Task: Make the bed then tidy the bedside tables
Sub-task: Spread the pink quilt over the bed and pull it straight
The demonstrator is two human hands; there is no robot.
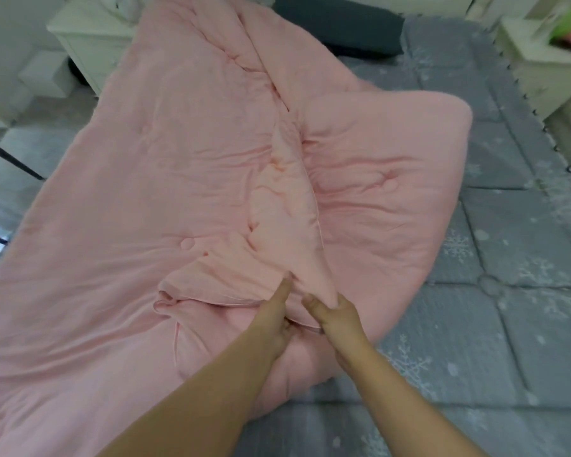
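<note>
A pink quilt [165, 179] lies across most of the frame, spread over a bed [508, 245] whose grey cover is quilted in large squares and printed with pale snowflakes. The quilt is soft and padded, dimpled by small round tufts, and creased in long shallow wrinkles. Its left part lies fairly flat from the top centre down to the lower left corner. A raised, bunched ridge runs down the middle of the frame, and to its right a folded-over flap with a rounded corner rests on the grey cover at centre right.

In the lower centre both hands meet on the near end of the ridge. The left hand [277, 321] has its thumb stretched up along the fabric while its fingers are tucked beneath a fold, clamped on the quilt. The right hand [333, 316], just beside it, pinches the hanging tip of the ridge between thumb and curled fingers. Both bare forearms reach in from the bottom edge.

At the top centre a dark grey pillow [337, 24] lies at the head of the bed, partly under the quilt. A white bedside table [89, 37] stands in the upper left; what sits on it is cut off and blurred. Another white table [541, 61] stands in the upper right, carrying blurred green, pink and dark things I cannot identify. A dark thin bar [10, 156] crosses the left edge.
</note>
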